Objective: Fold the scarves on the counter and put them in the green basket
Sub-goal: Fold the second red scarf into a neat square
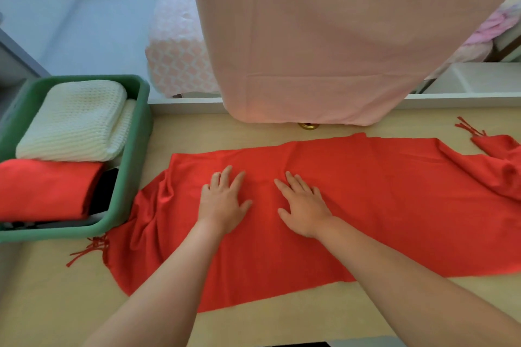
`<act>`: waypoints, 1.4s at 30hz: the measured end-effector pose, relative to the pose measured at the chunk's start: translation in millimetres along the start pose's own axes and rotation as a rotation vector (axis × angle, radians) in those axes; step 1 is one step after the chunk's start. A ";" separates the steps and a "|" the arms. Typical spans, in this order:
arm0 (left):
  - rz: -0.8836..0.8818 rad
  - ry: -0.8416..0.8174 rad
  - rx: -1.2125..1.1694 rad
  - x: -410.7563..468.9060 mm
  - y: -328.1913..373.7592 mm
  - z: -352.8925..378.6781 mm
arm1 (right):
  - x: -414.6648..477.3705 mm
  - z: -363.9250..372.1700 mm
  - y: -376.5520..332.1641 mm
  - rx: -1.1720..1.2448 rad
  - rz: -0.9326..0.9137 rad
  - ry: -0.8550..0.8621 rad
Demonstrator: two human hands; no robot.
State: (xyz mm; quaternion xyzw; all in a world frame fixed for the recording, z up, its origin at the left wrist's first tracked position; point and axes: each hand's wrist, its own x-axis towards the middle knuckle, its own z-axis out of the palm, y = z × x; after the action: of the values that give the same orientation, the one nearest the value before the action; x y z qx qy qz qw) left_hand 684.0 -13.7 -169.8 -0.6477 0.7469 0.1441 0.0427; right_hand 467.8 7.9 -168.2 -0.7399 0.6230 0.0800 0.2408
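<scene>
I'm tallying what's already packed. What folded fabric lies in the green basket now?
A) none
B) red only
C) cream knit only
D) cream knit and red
D: the green basket holds folded cream knit fabric at its far end and a folded red scarf at its near end.

The light is bright, soft and even, and its source cannot be told. Shadows are faint, only thin ones beside the forearms on the red scarf (366, 205), where the strong red flattens the folds. The floor (70, 22) at 11 o'clock looks bluish. Near 9 and 3 o'clock the desk (42, 304) lines bend. Fine detail is slightly soft.
</scene>
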 end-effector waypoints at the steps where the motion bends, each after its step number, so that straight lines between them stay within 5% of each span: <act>1: -0.014 -0.087 0.023 -0.7 2.3 1.7 | -2.3 0.0 0.5 0.022 -0.030 -0.006; 5: -0.142 -0.133 0.022 1.7 12.9 -7.1 | -19.7 -13.1 16.6 0.120 -0.027 0.109; 12: 0.110 0.036 -0.086 19.7 108.0 -46.0 | -66.0 -54.9 102.4 0.163 0.211 0.291; 22: 0.413 -0.093 -0.209 42.9 303.3 -16.0 | -123.1 -75.9 272.3 0.075 0.504 0.142; 28: 0.441 -0.138 -0.110 62.2 425.7 19.2 | -138.6 -84.1 394.1 0.069 0.538 0.125; 34: 0.258 -0.320 0.182 85.6 500.3 48.1 | -148.8 -88.6 492.3 0.047 0.521 -0.050; 38: 0.360 -0.377 0.107 99.3 541.4 57.8 | -148.6 -96.1 546.9 0.005 0.624 -0.049; 42: 0.403 -0.203 -0.052 99.8 567.1 59.9 | -151.6 -96.7 562.8 -0.064 0.636 0.077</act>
State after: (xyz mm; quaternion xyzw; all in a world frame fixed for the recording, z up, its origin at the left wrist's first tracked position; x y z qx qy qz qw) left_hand 105.3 -25.1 -161.3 -0.4686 0.8491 0.2333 0.0711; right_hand -122.3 37.0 -165.0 -0.5178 0.8288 0.1429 0.1567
